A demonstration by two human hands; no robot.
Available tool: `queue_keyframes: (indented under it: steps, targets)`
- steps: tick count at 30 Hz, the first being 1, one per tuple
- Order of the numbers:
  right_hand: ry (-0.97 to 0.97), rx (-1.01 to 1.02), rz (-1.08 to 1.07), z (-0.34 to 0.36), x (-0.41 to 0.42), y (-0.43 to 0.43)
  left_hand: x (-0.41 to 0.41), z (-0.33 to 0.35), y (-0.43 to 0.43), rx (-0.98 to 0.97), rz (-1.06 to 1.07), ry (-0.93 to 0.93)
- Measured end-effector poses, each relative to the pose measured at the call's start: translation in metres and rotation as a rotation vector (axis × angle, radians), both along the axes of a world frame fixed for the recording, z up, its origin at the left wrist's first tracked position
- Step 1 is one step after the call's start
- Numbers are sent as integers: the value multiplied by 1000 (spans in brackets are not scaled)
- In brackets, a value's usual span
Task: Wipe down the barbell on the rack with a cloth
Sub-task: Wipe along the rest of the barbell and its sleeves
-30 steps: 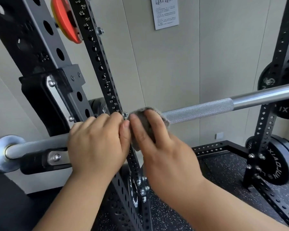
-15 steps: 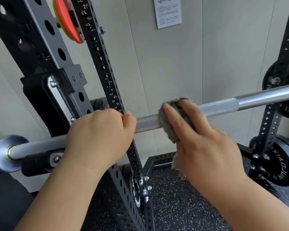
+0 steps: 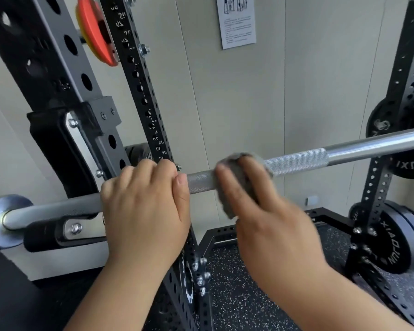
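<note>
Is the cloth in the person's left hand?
No, the right hand wraps the grey cloth around the barbell; the left hand grips the barbell bare.

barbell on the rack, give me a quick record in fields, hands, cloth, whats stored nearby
barbell: silver, resting on the hook at left
left hand: grips the barbell by the black upright
right hand: holds the grey cloth around the knurled part
gap: bare knurling between the hands
nearby: orange plate high on the rack, black plates at right
</note>
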State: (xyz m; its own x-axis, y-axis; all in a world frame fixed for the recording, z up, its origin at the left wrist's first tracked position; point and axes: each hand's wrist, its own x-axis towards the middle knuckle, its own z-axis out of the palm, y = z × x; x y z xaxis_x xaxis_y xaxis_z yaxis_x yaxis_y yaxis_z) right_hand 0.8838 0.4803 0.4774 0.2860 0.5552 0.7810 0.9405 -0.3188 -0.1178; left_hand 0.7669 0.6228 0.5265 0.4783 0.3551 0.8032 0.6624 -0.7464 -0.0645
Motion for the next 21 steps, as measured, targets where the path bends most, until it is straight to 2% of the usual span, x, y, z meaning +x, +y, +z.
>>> queue_keyframes:
  steps: [3,8,12,14,18,21]
  targets:
    - [-14,-47,15,6,13,-10,1,-12,-1,13,-82,-80]
    - [51,74,-88,3,23,-17,15,-18,-12,60,-73,-53]
    - [34,19,0,1,12,-4,23,-8,-5,102,-39,-108]
    - [5,-46,-34,5,25,-15,24,-7,-2,131,-59,-114]
    - [68,121,-101,2,29,-17,27,-5,-3,157,-69,-152]
    - [45,106,-69,-3,6,3,28,3,-6,134,-59,-134]
